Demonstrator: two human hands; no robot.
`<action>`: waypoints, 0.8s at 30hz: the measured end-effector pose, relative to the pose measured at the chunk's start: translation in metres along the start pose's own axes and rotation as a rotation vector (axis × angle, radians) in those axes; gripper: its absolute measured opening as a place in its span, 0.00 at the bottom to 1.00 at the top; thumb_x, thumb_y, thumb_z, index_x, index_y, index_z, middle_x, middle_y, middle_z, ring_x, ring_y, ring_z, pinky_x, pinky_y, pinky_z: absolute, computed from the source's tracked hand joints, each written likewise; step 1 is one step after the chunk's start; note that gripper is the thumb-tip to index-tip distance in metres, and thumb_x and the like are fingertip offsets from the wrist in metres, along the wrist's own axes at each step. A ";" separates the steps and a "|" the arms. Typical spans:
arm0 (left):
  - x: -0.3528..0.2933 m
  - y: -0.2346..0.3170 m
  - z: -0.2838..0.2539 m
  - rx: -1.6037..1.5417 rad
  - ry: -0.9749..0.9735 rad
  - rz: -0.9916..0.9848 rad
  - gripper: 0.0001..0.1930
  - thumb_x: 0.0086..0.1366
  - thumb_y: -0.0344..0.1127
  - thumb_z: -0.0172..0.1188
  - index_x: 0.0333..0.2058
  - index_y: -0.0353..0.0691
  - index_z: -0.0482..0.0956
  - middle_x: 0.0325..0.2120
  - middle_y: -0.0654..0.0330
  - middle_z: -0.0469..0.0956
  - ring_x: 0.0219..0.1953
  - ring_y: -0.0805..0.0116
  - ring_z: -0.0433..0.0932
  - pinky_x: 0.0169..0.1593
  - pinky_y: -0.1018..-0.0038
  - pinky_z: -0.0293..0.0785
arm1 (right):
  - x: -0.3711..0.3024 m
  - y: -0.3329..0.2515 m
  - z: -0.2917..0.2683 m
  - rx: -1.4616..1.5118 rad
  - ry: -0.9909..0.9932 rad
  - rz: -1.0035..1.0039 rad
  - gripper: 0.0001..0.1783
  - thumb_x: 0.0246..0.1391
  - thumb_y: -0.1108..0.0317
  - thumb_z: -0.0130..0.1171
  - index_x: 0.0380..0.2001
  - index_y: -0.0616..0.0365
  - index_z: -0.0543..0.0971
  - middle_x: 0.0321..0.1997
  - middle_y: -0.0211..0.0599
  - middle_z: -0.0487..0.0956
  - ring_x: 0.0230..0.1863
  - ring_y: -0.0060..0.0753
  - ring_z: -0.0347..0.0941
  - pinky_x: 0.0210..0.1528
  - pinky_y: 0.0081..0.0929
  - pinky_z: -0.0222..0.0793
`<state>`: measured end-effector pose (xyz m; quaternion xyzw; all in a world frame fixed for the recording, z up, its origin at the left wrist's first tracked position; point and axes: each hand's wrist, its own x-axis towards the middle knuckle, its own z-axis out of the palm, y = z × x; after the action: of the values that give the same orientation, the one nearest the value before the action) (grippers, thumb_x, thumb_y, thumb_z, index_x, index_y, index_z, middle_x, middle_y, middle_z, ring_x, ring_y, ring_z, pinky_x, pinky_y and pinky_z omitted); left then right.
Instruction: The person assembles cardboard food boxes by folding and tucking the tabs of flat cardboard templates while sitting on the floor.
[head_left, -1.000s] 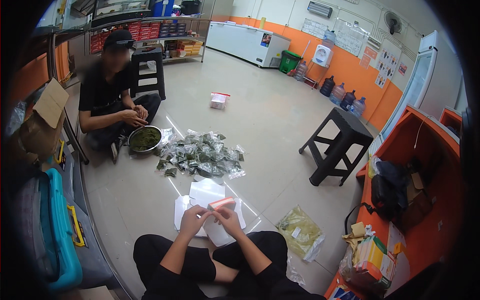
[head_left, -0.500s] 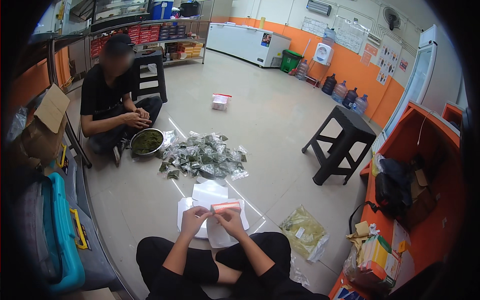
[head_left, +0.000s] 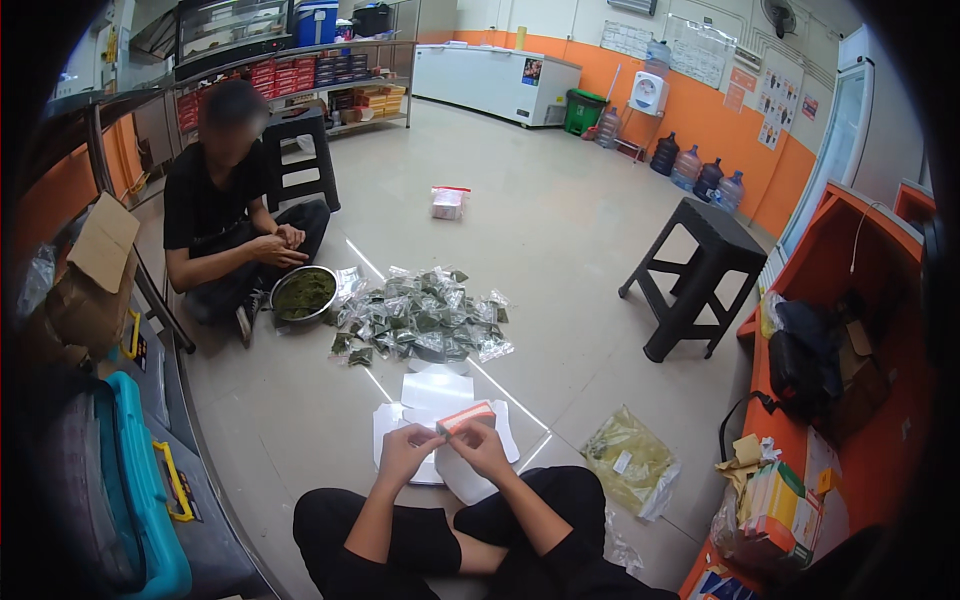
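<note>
My left hand (head_left: 408, 452) and right hand (head_left: 478, 447) meet fingertip to fingertip above white sheets on the floor. Behind the right fingers is an orange-and-white printed piece (head_left: 468, 415), which that hand appears to grip. A white sheet (head_left: 464, 482) hangs or lies just below it; I cannot tell whether the two are joined. My left fingers are pinched together, and what they hold is too small to make out. White sheets (head_left: 436, 391) lie flat beyond my hands. Farther off is a heap of small clear bags (head_left: 425, 312) with green contents.
A person (head_left: 235, 200) sits at the left, hands together, by a metal bowl (head_left: 304, 294) of green paste. A black stool (head_left: 700, 265) and a yellowish plastic bag (head_left: 628, 458) are on the right. A packet (head_left: 449, 203) lies beyond the heap. Bins (head_left: 135, 480) line the left.
The whole view has shifted slightly. The orange-and-white piece is tilted more, its right end higher. The other person's hands have come a little apart.
</note>
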<state>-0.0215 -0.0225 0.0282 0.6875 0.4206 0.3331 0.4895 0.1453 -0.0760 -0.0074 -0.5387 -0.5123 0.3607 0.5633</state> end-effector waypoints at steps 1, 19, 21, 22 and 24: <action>0.000 -0.001 -0.002 -0.018 -0.002 0.003 0.11 0.51 0.37 0.67 0.28 0.36 0.82 0.23 0.57 0.81 0.26 0.72 0.79 0.32 0.77 0.72 | 0.001 -0.002 0.002 0.006 -0.002 -0.020 0.07 0.49 0.69 0.62 0.31 0.60 0.78 0.23 0.23 0.74 0.22 0.10 0.67 0.24 0.11 0.60; 0.011 -0.005 -0.009 -0.102 -0.071 -0.048 0.11 0.50 0.35 0.68 0.28 0.33 0.82 0.22 0.58 0.80 0.25 0.73 0.77 0.33 0.78 0.72 | 0.006 -0.009 0.000 0.033 -0.097 0.018 0.07 0.52 0.71 0.59 0.34 0.62 0.77 0.25 0.21 0.73 0.23 0.09 0.64 0.23 0.11 0.57; 0.011 -0.002 -0.011 -0.099 -0.085 -0.056 0.11 0.50 0.35 0.68 0.28 0.33 0.81 0.22 0.57 0.80 0.25 0.73 0.77 0.33 0.78 0.72 | 0.007 -0.009 0.001 0.033 -0.089 0.011 0.08 0.52 0.71 0.59 0.35 0.62 0.77 0.25 0.21 0.73 0.23 0.09 0.65 0.23 0.12 0.58; 0.011 -0.001 -0.011 -0.100 -0.091 -0.060 0.11 0.50 0.35 0.68 0.29 0.32 0.81 0.22 0.57 0.80 0.26 0.73 0.77 0.33 0.78 0.72 | 0.006 -0.009 0.003 0.087 -0.087 0.017 0.08 0.52 0.71 0.59 0.35 0.62 0.77 0.25 0.22 0.73 0.23 0.09 0.65 0.23 0.12 0.58; 0.011 0.001 -0.011 -0.102 -0.097 -0.067 0.11 0.50 0.35 0.68 0.29 0.32 0.81 0.22 0.57 0.80 0.26 0.73 0.77 0.33 0.78 0.72 | 0.004 -0.009 0.002 0.140 -0.085 0.027 0.08 0.52 0.71 0.59 0.35 0.62 0.76 0.26 0.22 0.74 0.24 0.10 0.65 0.24 0.12 0.58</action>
<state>-0.0266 -0.0087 0.0334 0.6624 0.4016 0.3036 0.5547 0.1428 -0.0727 0.0018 -0.4893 -0.5019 0.4257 0.5723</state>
